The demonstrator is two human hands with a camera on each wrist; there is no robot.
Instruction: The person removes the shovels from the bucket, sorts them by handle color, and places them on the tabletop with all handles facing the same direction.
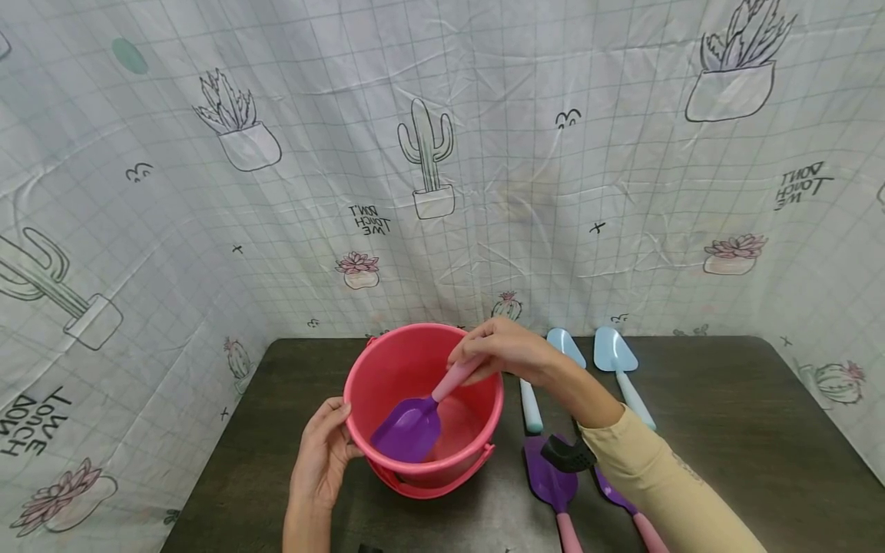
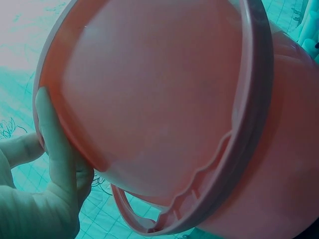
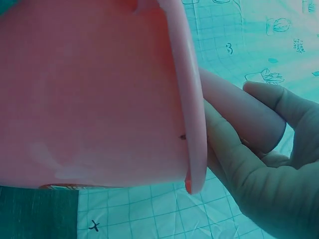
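A red plastic bucket (image 1: 477, 430) stands on the dark table with its mouth facing up. My left hand (image 1: 323, 442) holds its left rim; the left wrist view shows the fingers (image 2: 52, 144) at the edge of the bucket (image 2: 154, 89). Over the right side of the rim, my right hand (image 1: 501, 349) grips the pink handle of a toy shovel (image 1: 411, 430). The shovel's purple blade is inside the bucket, slanting down to the left. In the right wrist view the handle (image 3: 244, 112) lies between the thumb and fingers, while the blade is hidden behind the bucket wall.
Right of the bucket lie two light-blue shovels (image 1: 614, 352) and two purple shovels with pink handles (image 1: 551, 472), partly under my right forearm. A pale grid-patterned cloth (image 1: 484, 230) with plant drawings surrounds the dark table (image 1: 747, 445).
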